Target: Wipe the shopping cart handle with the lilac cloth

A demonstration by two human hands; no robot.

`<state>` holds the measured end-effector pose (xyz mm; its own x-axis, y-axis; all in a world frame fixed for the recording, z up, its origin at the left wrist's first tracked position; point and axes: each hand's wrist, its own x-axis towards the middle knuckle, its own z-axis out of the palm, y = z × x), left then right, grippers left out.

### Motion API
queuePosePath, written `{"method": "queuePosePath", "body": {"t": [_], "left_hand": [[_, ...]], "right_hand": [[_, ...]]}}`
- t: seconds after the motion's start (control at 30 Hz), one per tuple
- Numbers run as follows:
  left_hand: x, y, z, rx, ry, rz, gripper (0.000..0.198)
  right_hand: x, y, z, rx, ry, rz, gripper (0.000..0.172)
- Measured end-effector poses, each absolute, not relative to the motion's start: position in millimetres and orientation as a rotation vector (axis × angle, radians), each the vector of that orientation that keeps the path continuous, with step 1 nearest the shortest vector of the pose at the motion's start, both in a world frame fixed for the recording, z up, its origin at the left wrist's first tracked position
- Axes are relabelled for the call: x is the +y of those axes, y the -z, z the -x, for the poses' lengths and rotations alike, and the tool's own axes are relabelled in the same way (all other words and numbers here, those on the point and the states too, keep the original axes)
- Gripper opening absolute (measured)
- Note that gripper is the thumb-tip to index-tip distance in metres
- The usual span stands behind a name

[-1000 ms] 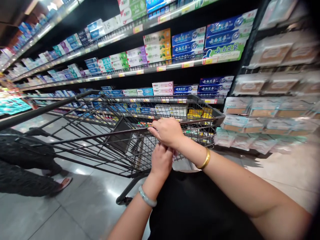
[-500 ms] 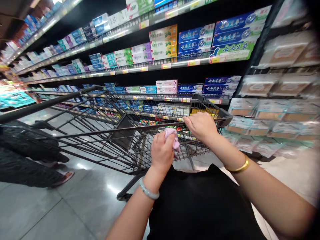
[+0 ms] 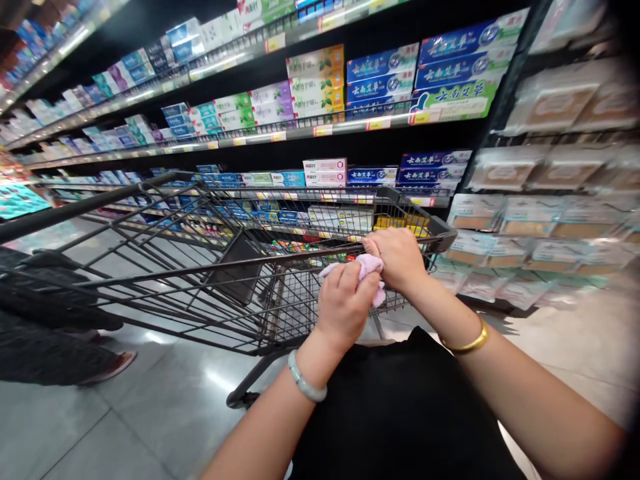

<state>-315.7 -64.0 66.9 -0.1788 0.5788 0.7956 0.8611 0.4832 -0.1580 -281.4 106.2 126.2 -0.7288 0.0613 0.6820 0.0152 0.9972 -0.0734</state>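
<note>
A pale pink cloth point(image 3: 371, 265) is bunched in my left hand point(image 3: 343, 301), whose fingers are closed around it. That hand is at the near side rail of a dark wire shopping cart point(image 3: 235, 263), and the cloth touches or nearly touches my right hand. Wrapped over the same rail, close to the cart's front corner, is my right hand point(image 3: 397, 257). Its fingertips are hidden behind the rail. A pale bangle point(image 3: 305, 379) circles my left wrist, and a gold bangle point(image 3: 469, 339) my right forearm. The part of the cart's basket that shows holds nothing I can make out.
Beyond the cart, long shelves point(image 3: 295, 137) carry rows of boxed goods. Packs with brown contents point(image 3: 525, 213) hang in rows at the right. A person's legs in dark trousers point(image 3: 45, 340) stand at the left by the cart handle point(image 3: 90, 208). Grey tiles form the floor point(image 3: 150, 413).
My left hand has moved right along the rail with the cloth, close up to my right hand. The right hand still grips the rail. The whole view has shifted slightly.
</note>
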Motion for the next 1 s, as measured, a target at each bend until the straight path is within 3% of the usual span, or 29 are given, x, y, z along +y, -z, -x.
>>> {"method": "queuePosePath", "body": {"t": [0.2, 0.4, 0.63, 0.83, 1.0], "left_hand": [[-51.6, -39.1, 307.2, -1.915, 0.327, 1.355, 0.012], [-50.9, -68.2, 313.3, -2.028, 0.42, 1.158, 0.027], [-35.1, -41.7, 302.3, -2.059, 0.31, 1.329, 0.009], [-30.3, -65.9, 302.3, -2.18, 0.381, 1.312, 0.024], [-24.6, -61.0, 300.2, -2.302, 0.537, 1.417, 0.017]], "right_hand": [[117.0, -116.4, 274.1, -2.379, -0.113, -0.059, 0.045], [117.7, -115.5, 275.6, -2.394, -0.123, -0.038, 0.046], [117.1, -112.9, 273.9, -2.382, -0.121, -0.03, 0.044], [123.6, -117.6, 275.6, -2.39, -0.251, -0.063, 0.043], [121.1, -104.9, 260.8, -2.292, -0.345, -0.109, 0.041]]}}
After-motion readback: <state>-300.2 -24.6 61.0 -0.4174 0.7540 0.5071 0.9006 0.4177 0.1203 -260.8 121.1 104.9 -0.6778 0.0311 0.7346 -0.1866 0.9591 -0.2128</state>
